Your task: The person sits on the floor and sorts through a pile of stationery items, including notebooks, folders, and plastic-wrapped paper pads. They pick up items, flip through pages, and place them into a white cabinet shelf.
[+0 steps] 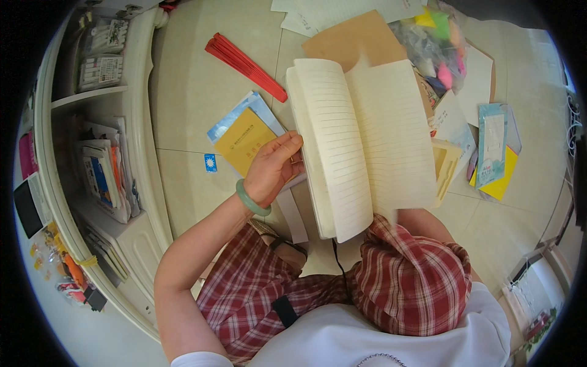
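Observation:
An open lined notebook (330, 140) with cream pages is held up over my lap. My left hand (276, 166), with a pale green bangle on the wrist, is closed on the notebook's left edge, thumb on top. One right-hand page stands partly lifted and looks blurred. My right forearm (422, 221) goes under the notebook's lower right side, and the pages hide my right hand. Just beyond my left hand lie a yellow-brown booklet (244, 139) and a blue-and-white sheet (264, 109) on the tiled floor.
A folded red fan-like item (244, 66) lies at the far left. Brown card (354, 43), a plastic bag of colourful pieces (437, 52), a cream tray (446, 165) and a teal packet (491, 144) lie beyond and right. An open white cabinet (143, 122) with books stands left.

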Available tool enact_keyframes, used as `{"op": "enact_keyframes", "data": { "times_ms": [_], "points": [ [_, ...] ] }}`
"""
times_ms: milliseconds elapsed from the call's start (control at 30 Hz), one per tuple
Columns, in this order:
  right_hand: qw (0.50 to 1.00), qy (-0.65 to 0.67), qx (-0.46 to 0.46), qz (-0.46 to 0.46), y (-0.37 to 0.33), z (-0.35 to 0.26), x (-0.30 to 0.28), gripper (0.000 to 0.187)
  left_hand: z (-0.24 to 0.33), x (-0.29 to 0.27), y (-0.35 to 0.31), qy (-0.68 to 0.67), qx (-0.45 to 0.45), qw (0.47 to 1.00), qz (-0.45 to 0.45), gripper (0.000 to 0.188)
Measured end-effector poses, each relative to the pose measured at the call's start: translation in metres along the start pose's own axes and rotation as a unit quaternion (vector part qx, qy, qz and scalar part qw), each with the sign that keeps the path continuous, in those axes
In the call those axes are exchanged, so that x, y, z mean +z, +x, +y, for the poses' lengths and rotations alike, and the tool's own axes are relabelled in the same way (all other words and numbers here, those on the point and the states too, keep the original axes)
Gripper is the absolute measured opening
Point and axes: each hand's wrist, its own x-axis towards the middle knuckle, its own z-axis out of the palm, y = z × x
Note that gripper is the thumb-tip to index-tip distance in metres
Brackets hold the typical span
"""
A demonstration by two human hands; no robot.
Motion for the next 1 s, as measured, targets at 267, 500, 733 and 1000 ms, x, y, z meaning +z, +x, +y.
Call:
{"op": "enact_keyframes", "data": {
  "times_ms": [267,500,733,1000],
  "points": [
    [0.999,0.021,0.014,-0.02,0.002,-0.001,-0.007,0.066,-0.004,-0.001,0.0,0.007,-0.006,1.0,0.01,0.028],
    [0.999,0.034,0.02,-0.034,-0.001,0.0,-0.005,0.067,-0.005,-0.003,0.001,0.003,-0.003,1.0,-0.013,0.026],
    [0.996,0.053,0.036,-0.057,0.003,-0.001,-0.008,0.069,-0.004,-0.001,0.002,0.008,-0.003,1.0,-0.024,0.029],
    [0.99,0.09,0.071,-0.086,0.01,-0.007,-0.016,0.071,-0.033,-0.064,0.009,0.114,0.082,0.958,0.25,0.033]
  ]
}}
